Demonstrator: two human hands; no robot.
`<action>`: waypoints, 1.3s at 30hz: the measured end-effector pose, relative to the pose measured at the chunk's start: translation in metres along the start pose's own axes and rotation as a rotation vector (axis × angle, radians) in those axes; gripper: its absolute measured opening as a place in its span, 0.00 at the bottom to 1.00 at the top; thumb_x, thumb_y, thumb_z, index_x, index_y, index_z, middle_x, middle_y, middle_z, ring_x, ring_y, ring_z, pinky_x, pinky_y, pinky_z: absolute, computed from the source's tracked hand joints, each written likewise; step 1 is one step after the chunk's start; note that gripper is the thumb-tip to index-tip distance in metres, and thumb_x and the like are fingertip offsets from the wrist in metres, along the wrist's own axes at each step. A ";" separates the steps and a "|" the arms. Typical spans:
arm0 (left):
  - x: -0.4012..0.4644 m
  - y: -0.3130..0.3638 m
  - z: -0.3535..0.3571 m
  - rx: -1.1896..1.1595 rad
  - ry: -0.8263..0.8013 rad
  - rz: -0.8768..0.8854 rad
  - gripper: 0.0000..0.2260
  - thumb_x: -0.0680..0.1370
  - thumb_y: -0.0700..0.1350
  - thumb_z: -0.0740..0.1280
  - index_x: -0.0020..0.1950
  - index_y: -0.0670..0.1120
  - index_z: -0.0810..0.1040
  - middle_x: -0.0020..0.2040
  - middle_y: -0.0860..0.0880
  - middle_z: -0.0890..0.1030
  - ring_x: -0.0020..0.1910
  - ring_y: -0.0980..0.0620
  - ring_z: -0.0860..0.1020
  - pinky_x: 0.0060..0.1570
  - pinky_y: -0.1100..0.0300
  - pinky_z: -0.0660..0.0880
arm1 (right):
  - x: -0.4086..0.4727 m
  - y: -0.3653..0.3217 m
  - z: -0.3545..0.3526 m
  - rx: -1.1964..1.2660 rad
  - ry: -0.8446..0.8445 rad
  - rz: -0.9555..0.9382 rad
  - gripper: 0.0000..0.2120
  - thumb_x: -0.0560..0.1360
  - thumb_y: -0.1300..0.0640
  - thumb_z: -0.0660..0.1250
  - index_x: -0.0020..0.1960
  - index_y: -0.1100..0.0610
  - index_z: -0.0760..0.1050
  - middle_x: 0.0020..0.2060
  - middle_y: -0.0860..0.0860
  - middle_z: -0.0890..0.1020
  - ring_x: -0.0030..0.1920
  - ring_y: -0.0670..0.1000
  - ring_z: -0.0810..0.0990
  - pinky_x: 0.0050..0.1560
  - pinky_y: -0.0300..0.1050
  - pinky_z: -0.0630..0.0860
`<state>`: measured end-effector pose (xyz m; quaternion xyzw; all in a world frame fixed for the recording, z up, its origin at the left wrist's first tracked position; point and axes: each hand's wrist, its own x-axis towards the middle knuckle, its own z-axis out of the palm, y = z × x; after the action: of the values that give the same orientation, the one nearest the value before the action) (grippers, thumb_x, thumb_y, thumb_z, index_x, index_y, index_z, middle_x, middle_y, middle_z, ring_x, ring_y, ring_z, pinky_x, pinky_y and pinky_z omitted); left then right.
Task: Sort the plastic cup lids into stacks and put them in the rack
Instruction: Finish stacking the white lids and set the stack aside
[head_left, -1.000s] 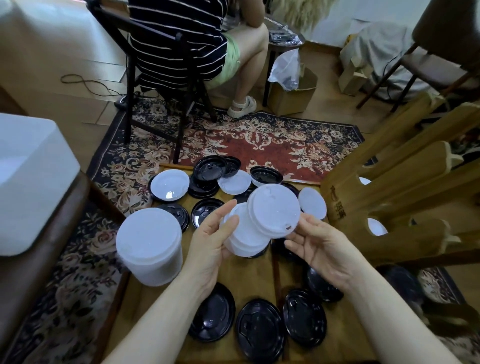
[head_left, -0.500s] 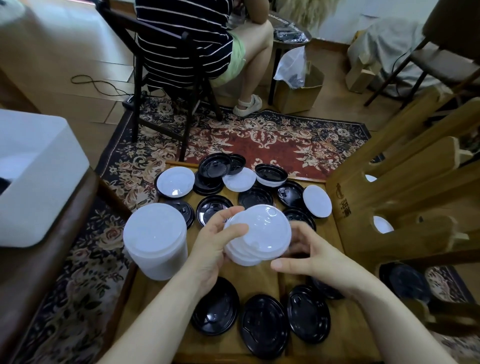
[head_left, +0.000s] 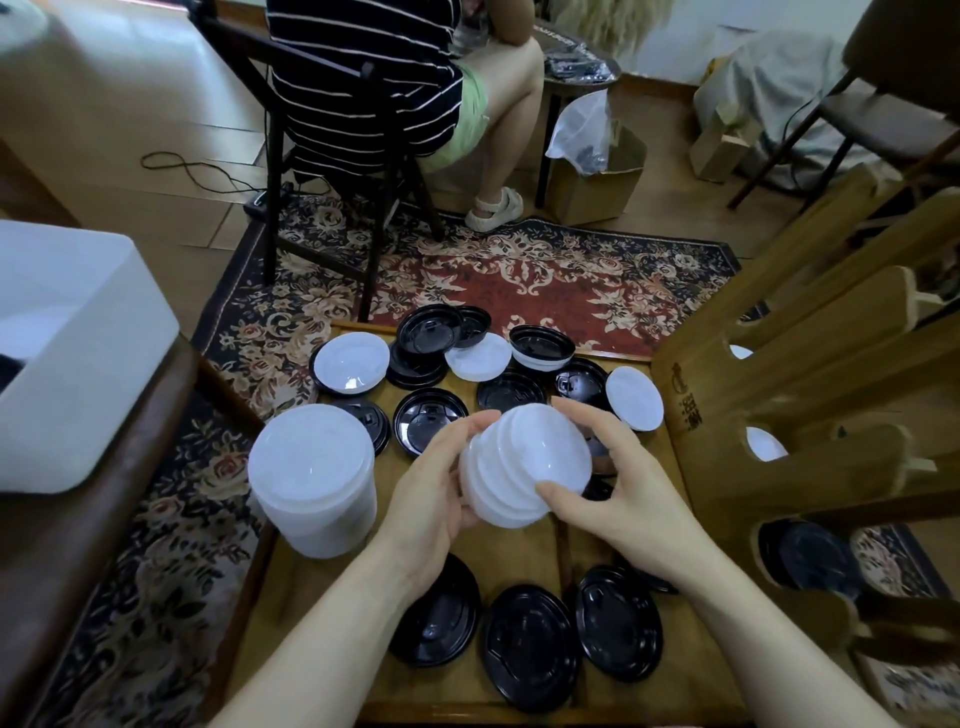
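A short stack of white lids (head_left: 524, 465) hangs tilted above the middle of the wooden table (head_left: 524, 540). My left hand (head_left: 434, 499) grips its left side and my right hand (head_left: 615, 488) grips its right side, thumb on the front edge. A tall stack of white lids (head_left: 311, 483) stands on the table's left edge. Several black lids (head_left: 530, 647) lie along the near edge, and more black and white lids (head_left: 478, 358) are scattered at the far side. The wooden rack (head_left: 810, 415) stands at the right, with white lids (head_left: 766, 444) and black lids (head_left: 810, 561) in its slots.
A white box (head_left: 67, 353) sits on a dark surface at the left. A person sits on a black chair (head_left: 332, 156) beyond the table on a patterned rug (head_left: 519, 280). A cardboard box (head_left: 597, 176) and another chair (head_left: 883, 104) stand farther back.
My right hand has set the top white lid down onto the held stack and closed around the stack's right side. The stack now sits squared between both hands.
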<state>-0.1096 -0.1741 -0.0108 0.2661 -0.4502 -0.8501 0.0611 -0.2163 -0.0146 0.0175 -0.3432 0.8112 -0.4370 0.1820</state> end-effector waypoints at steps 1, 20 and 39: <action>-0.001 0.000 0.001 -0.006 -0.008 0.010 0.17 0.79 0.56 0.61 0.61 0.50 0.81 0.57 0.47 0.84 0.54 0.48 0.83 0.46 0.52 0.81 | 0.000 0.000 0.003 -0.013 0.012 -0.001 0.33 0.65 0.40 0.71 0.69 0.40 0.68 0.61 0.34 0.73 0.63 0.44 0.72 0.59 0.40 0.72; -0.012 -0.011 0.006 0.003 -0.011 0.083 0.17 0.77 0.48 0.66 0.66 0.58 0.78 0.62 0.55 0.83 0.61 0.53 0.81 0.52 0.57 0.79 | -0.010 -0.021 0.026 -0.218 0.062 0.156 0.31 0.63 0.33 0.72 0.59 0.42 0.64 0.55 0.35 0.69 0.55 0.37 0.72 0.51 0.47 0.77; -0.003 -0.010 0.000 0.058 -0.066 0.075 0.25 0.62 0.50 0.78 0.60 0.58 0.83 0.60 0.48 0.83 0.60 0.45 0.81 0.57 0.46 0.79 | -0.001 0.004 -0.001 0.027 -0.269 0.023 0.37 0.66 0.41 0.77 0.69 0.40 0.62 0.67 0.37 0.68 0.67 0.39 0.69 0.62 0.36 0.72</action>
<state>-0.1056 -0.1674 -0.0182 0.2225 -0.4861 -0.8422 0.0703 -0.2180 -0.0119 0.0153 -0.3871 0.7774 -0.3957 0.2987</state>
